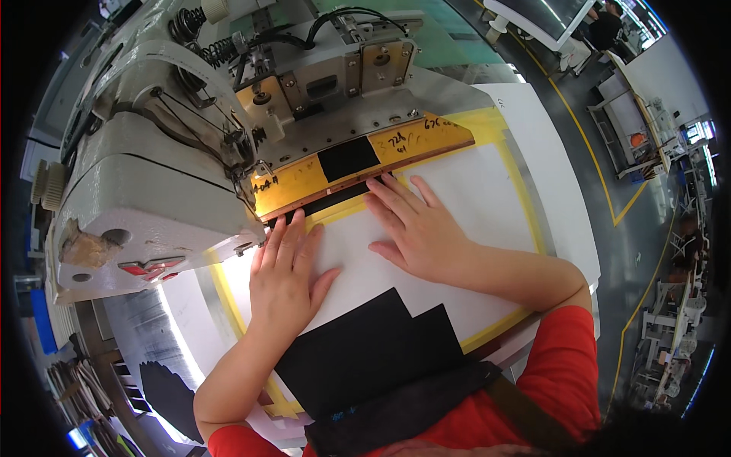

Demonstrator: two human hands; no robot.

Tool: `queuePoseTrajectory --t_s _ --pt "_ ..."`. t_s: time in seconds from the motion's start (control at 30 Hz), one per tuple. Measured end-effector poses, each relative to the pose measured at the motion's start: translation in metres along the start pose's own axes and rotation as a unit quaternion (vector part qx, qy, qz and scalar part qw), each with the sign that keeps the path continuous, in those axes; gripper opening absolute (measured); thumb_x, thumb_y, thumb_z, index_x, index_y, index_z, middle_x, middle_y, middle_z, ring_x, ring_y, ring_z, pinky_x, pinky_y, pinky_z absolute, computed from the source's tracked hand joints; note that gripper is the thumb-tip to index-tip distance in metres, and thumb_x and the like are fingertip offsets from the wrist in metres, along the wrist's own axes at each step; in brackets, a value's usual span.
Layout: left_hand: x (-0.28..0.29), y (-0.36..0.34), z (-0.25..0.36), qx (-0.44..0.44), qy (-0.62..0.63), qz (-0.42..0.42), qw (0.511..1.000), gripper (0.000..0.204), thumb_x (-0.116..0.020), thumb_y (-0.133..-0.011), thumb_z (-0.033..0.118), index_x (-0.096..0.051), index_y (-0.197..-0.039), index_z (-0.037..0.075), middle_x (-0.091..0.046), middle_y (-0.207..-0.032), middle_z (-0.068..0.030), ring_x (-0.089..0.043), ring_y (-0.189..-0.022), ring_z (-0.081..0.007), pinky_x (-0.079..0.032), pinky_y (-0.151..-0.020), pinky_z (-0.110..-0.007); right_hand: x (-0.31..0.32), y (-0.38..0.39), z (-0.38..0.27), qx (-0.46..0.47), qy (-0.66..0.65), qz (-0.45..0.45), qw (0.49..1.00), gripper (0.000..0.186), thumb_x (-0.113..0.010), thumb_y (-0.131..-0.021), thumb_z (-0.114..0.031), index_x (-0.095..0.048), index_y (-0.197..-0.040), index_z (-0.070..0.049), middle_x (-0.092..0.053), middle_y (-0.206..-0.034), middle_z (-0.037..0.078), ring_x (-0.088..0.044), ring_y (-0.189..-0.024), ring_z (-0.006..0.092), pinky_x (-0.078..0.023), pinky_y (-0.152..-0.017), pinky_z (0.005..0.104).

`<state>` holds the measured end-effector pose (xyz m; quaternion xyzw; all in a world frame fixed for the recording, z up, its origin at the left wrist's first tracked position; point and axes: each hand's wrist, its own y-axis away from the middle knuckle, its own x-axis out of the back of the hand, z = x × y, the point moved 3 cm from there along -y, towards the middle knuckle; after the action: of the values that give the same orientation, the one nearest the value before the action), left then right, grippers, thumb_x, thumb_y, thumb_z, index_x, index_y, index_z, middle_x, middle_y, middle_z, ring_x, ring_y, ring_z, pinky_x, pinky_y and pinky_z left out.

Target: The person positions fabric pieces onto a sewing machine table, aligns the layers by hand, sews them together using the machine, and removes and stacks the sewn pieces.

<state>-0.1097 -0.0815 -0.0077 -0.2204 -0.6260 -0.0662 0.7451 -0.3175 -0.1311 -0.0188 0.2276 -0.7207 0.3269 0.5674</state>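
The black strip (335,199) lies at frame centre along the yellow clamp plate (365,164), its long axis running lower left to upper right. Both hands lie flat, fingers spread, fingertips at it: left hand (285,270), right hand (415,228). White table (472,198); sewing machine (145,175) upper left; factory floor (632,228) at right

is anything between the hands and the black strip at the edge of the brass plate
Nothing visible. Both the left hand and right hand lie flat on the white sheet, fingertips right at the black strip beside the brass plate.
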Motion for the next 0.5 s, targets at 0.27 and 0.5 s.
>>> queuePoseTrajectory --t_s 0.27,0.5 --pt "-0.0030 0.0064 0.0043 0.029 -0.029 0.016 0.999 0.061 -0.070 -0.081 0.043 -0.056 -0.131 0.009 -0.045 -0.143 -0.0179 -0.047 -0.128 -0.0343 -0.039 -0.099 -0.044 -0.0008 0.0019 0.0010 -0.006 0.035 -0.007 0.999 0.063 -0.062 -0.088 -0.038 -0.047 -0.133 0.005 -0.040 -0.145 0.019 -0.038 -0.137 0.0314 -0.023 -0.112 0.0518" --pt "-0.0047 0.0077 0.0063 0.031 -0.012 0.008 0.999 0.062 -0.071 -0.080 0.040 -0.055 -0.132 0.009 -0.045 -0.143 -0.0157 -0.045 -0.130 -0.0331 -0.039 -0.100 -0.044 0.0032 0.0040 0.0011 -0.010 0.043 -0.003 0.999 0.064 -0.064 -0.087 -0.037 -0.047 -0.133 0.005 -0.042 -0.142 0.018 -0.040 -0.135 0.0311 -0.026 -0.111 0.0505"
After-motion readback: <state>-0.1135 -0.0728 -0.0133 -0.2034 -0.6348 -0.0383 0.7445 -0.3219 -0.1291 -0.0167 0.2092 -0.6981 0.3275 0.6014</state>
